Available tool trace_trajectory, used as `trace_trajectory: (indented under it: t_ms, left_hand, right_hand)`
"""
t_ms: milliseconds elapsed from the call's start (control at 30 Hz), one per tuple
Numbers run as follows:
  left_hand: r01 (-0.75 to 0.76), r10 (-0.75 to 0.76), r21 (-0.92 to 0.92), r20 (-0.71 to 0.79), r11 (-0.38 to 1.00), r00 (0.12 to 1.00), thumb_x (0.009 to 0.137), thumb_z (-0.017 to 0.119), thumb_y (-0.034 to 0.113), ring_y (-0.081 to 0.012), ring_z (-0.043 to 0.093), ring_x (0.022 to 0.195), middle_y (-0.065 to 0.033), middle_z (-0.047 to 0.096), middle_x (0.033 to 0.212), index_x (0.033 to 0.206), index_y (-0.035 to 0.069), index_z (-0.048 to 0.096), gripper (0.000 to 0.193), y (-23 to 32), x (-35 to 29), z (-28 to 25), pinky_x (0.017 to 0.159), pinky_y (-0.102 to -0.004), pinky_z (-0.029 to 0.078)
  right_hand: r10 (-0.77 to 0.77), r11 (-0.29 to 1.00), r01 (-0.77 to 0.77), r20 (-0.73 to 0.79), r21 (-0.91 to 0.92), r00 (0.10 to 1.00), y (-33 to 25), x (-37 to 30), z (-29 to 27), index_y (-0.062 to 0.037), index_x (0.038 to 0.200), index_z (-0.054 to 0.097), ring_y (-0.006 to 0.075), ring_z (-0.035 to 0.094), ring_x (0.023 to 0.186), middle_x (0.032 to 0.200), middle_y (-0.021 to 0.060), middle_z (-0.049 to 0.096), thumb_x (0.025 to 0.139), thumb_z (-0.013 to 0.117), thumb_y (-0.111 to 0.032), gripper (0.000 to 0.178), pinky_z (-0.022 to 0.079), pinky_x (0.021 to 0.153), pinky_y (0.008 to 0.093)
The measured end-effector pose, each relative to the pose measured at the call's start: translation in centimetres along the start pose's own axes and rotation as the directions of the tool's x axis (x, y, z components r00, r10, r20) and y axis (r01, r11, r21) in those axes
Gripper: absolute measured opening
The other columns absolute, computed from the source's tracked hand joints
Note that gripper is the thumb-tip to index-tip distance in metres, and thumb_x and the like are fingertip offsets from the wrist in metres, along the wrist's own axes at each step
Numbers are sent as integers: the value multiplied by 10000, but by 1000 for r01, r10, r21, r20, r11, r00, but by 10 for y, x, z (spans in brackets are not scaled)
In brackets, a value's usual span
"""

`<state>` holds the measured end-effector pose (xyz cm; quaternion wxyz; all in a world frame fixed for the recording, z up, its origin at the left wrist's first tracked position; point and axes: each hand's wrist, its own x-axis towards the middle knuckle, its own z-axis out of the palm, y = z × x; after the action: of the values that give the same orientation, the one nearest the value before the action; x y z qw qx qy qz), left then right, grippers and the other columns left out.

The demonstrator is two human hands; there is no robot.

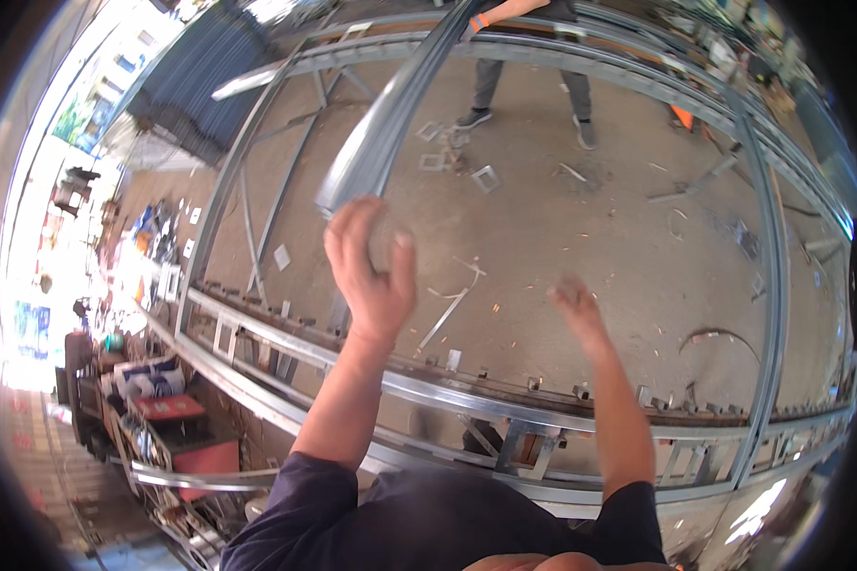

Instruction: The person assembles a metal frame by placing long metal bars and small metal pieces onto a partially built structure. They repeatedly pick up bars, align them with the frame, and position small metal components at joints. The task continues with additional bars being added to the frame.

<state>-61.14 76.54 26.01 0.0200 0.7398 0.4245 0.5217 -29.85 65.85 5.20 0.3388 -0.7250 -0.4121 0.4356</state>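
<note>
A long galvanized metal channel [386, 128] slants from the far side toward me. My left hand [371, 281] is raised at its near end, fingers curved with the thumb apart. The fingertips overlap the channel's end in view; whether they touch it I cannot tell. My right hand [578, 306] hovers off to the right over the floor, away from the channel. Motion smears its fingers, and nothing shows clearly in it. Across the frame, a co-worker's gloved hand [474, 27] with an orange cuff is at the channel's far part.
A metal frame rail [467, 404] with small upright brackets runs across in front of me. Another rail [628, 81] crosses the far side, and a crossbar [771, 247] joins them at right. Square plates [486, 179] and offcuts lie on the floor. A red-topped cart [171, 407] stands at left.
</note>
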Motion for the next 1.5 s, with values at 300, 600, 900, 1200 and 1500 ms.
trace_trajectory:
  t_ms: [300,600,900,1200,1500]
  left_hand:
    - [412,-325,12,636,911,700,920,739,306,-406,601,1216,-214,630,1298,1354,67,606,512,-13,-186,-85,1047,-489,467]
    - [741,-427,60,847,669,317,986,648,429,-411,638,1166,-226,660,1264,1378,63,604,538,-33,-322,-249,1008,-480,512]
    - [849,-644,107,702,517,304,987,641,467,-353,667,1165,-190,669,1282,1368,81,628,543,-65,-378,-367,1009,-449,531]
    - [942,-770,92,603,324,206,985,651,406,-326,680,1151,-182,684,1256,1331,44,648,501,-62,-395,-391,972,-427,545]
    - [938,-835,136,509,319,210,970,659,418,-347,722,1036,-214,685,1225,1319,51,659,507,-49,-387,-394,929,-447,558]
  right_hand:
    - [-45,973,78,152,-219,987,-22,-142,126,-46,1448,562,363,550,1372,1445,263,578,924,759,-375,649,439,1126,419]
    - [-113,868,131,68,-478,991,-48,-229,214,-5,1371,609,423,576,1289,1375,264,611,923,719,-318,558,452,1099,478]
    - [-214,802,298,216,-518,953,-99,-258,324,-40,1374,609,422,571,1292,1372,247,620,929,719,-327,541,459,1085,479]
    - [-241,772,392,340,-500,909,-111,-218,364,-55,1380,600,416,574,1282,1376,243,617,918,719,-363,568,458,1088,473]
    - [-316,784,475,402,-399,860,-115,-209,384,-48,1325,642,396,633,1203,1295,211,674,906,713,-332,511,505,1021,452]
